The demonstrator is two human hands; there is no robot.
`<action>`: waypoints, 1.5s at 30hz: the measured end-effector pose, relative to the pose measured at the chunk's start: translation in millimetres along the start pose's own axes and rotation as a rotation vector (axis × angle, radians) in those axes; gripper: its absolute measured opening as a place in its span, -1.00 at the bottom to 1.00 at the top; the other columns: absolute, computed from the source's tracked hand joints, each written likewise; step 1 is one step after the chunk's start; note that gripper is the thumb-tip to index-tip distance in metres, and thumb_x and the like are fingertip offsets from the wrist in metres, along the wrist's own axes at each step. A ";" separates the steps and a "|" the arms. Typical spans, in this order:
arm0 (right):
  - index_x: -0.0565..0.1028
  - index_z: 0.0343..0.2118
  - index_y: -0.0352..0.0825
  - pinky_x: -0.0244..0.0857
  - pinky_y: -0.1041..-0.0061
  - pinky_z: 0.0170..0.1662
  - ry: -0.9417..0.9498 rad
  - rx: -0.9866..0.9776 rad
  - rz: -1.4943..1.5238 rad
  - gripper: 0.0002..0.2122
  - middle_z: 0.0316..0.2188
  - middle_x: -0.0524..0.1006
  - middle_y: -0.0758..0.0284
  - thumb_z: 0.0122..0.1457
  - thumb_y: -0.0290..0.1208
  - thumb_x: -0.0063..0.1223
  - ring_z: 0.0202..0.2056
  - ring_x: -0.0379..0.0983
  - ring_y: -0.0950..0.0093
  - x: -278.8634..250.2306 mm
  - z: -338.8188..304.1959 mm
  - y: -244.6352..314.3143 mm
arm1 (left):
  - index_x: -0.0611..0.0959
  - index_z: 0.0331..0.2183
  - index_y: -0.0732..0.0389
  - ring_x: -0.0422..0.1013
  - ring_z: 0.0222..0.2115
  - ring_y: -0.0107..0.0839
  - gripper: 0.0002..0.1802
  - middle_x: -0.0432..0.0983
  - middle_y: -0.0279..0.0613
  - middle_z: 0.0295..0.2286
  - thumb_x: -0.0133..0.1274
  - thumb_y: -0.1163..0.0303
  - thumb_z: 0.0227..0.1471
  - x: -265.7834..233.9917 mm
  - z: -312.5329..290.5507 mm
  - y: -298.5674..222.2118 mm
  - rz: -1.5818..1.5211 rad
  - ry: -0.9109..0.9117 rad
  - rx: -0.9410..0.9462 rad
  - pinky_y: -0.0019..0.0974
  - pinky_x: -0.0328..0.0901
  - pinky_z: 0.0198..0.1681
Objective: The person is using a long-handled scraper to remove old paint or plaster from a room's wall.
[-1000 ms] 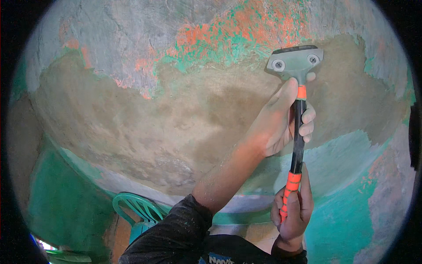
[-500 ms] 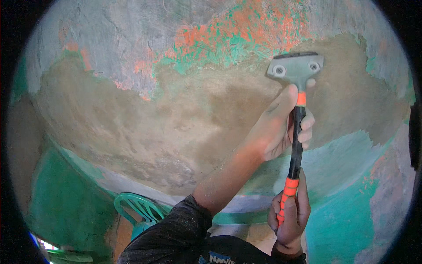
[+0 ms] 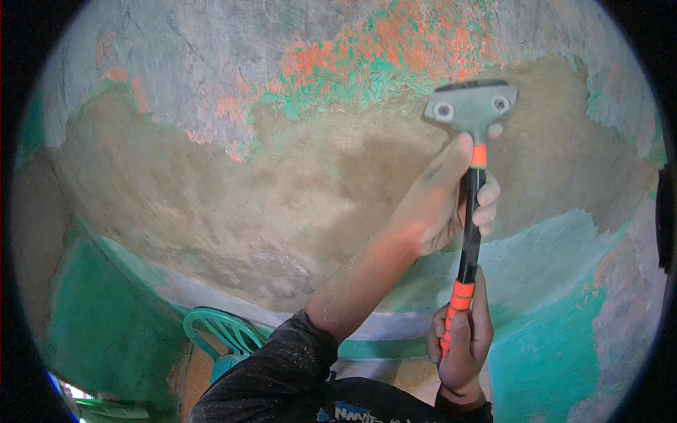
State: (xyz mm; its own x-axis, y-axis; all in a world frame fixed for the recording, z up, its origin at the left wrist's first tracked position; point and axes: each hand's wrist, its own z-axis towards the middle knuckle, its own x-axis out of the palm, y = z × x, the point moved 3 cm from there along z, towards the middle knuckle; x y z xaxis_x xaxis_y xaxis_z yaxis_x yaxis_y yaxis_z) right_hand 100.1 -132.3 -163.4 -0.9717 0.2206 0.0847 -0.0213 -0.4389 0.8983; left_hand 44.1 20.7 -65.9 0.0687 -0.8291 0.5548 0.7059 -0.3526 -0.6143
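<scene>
A long-handled scraper [image 3: 473,218] stands nearly upright in front of me, its wide grey head with two screws at the top. Wrapped round the black shaft just under the head is my left hand [image 3: 451,194], dusty and closed. My right hand [image 3: 462,338] grips the orange and black handle at the lower end. The scraper's blade edge lies at the wall [image 3: 296,176], by the border between bare brown plaster and a patch of orange and green paint [image 3: 381,56]. Whether the blade touches the wall, I cannot tell.
A green plastic chair [image 3: 222,335] stands below on the left, on a tiled floor [image 3: 416,371]. Green paint [image 3: 113,317] covers the lower wall at the left, and more green paint [image 3: 550,359] is at the lower right. Greyish paint surrounds the brown plaster above.
The scraper and both hands have shifted slightly to the left, with the blade head a little higher. Both grips stay the same.
</scene>
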 end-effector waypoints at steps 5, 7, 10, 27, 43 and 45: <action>-0.06 0.36 -0.44 0.02 0.67 -0.71 0.000 0.019 0.020 -0.37 -0.65 0.26 0.42 0.35 -0.21 -0.22 -0.75 0.10 0.70 3.1 1.1 0.2 | 0.25 0.19 0.01 0.32 -0.63 -0.45 -0.40 0.36 -0.29 -0.54 -0.25 -0.14 0.30 -2.2 2.5 1.3 -0.002 -0.002 0.004 -0.31 0.33 -0.50; -0.06 0.36 -0.44 0.02 0.68 -0.71 -0.013 0.004 0.012 -0.37 -0.65 0.26 0.42 0.36 -0.21 -0.22 -0.75 0.10 0.70 3.9 2.8 0.0 | 0.25 0.20 0.01 0.32 -0.63 -0.45 -0.40 0.36 -0.29 -0.54 -0.25 -0.14 0.30 -1.3 2.7 -0.6 0.021 0.018 0.035 -0.31 0.33 -0.50; -0.06 0.36 -0.44 0.02 0.68 -0.71 0.004 -0.002 -0.001 -0.38 -0.65 0.25 0.43 0.37 -0.20 -0.23 -0.74 0.09 0.71 -2.6 1.0 -2.2 | 0.24 0.20 0.02 0.32 -0.63 -0.45 -0.39 0.36 -0.29 -0.54 -0.25 -0.14 0.30 -1.2 0.6 3.1 0.015 -0.010 0.021 -0.30 0.32 -0.50; -0.04 0.37 -0.36 0.09 0.67 -0.66 0.125 0.095 0.140 -0.35 -0.60 0.32 0.39 0.33 -0.19 -0.11 -0.70 0.19 0.67 -33.4 -16.3 -33.6 | 0.24 0.23 -0.07 0.18 -0.65 -0.48 -0.43 0.28 -0.33 -0.57 -0.33 -0.12 0.33 3.9 -22.3 32.4 -0.003 -0.138 -0.001 -0.32 0.18 -0.48; 0.00 0.38 -0.23 0.22 0.62 -0.55 -0.137 0.487 0.267 -0.43 -0.50 0.39 0.41 0.38 -0.24 -0.16 -0.59 0.27 0.65 -179.0 -129.3 -134.1 | 0.37 -0.01 0.01 0.25 -0.54 -0.43 -0.56 0.29 -0.30 -0.52 -0.32 -0.09 0.34 -22.4 -38.7 257.7 0.024 -0.408 -0.360 -0.25 0.24 -0.35; -0.02 0.38 -0.25 0.21 0.62 -0.57 -0.170 0.485 0.275 -0.43 -0.53 0.36 0.43 0.38 -0.24 -0.19 -0.61 0.24 0.65 -192.5 -136.3 -142.1 | 0.36 0.07 -0.02 0.22 -0.56 -0.44 -0.54 0.27 -0.34 -0.55 -0.29 -0.09 0.34 -17.0 -30.6 274.0 0.006 -0.443 -0.411 -0.27 0.23 -0.36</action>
State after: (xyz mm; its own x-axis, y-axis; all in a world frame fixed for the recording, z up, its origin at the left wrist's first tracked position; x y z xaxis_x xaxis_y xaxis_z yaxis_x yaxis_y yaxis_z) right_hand 258.0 -231.2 -366.2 -0.8741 0.3093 0.3745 0.3752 -0.0597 0.9250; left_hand 214.7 -75.0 -260.8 0.4215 -0.6034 0.6770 0.3802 -0.5602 -0.7360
